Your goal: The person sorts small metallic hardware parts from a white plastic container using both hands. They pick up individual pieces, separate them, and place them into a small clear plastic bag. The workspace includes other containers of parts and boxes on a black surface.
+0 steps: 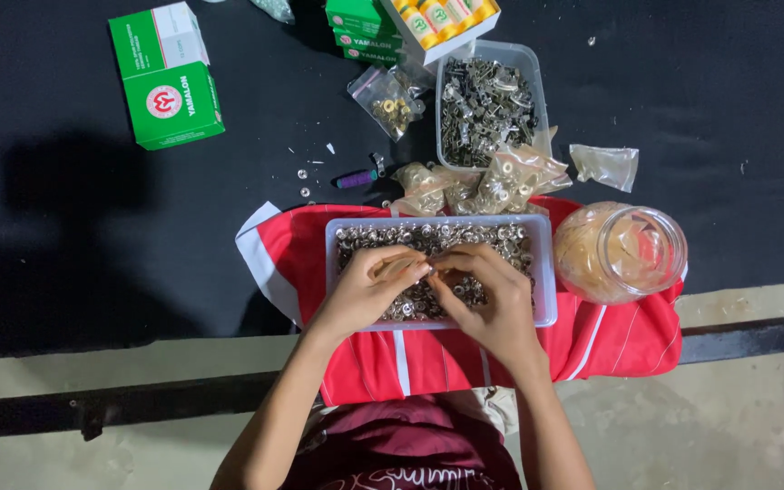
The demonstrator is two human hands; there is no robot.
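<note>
**A:** Head view, what are you logging?

**B:** I'm noting both hands working over a clear tray (544, 272) of small metal rings (428, 238), which is sitting on a red cloth (628, 340) at the black table's (74, 254) near edge. The left hand (367, 289) and right hand (492, 299) are meeting fingertip to fingertip above the rings, fingers pressed together and pinching something small; I can't tell exactly what.

**A:** Surroundings?

**B:** I'm seeing a clear jar (623, 252) lying just right of the tray, plastic bags (478, 186) behind it, a second tub of metal parts (487, 104) further back, and a green box (167, 77) well off to the left.
</note>
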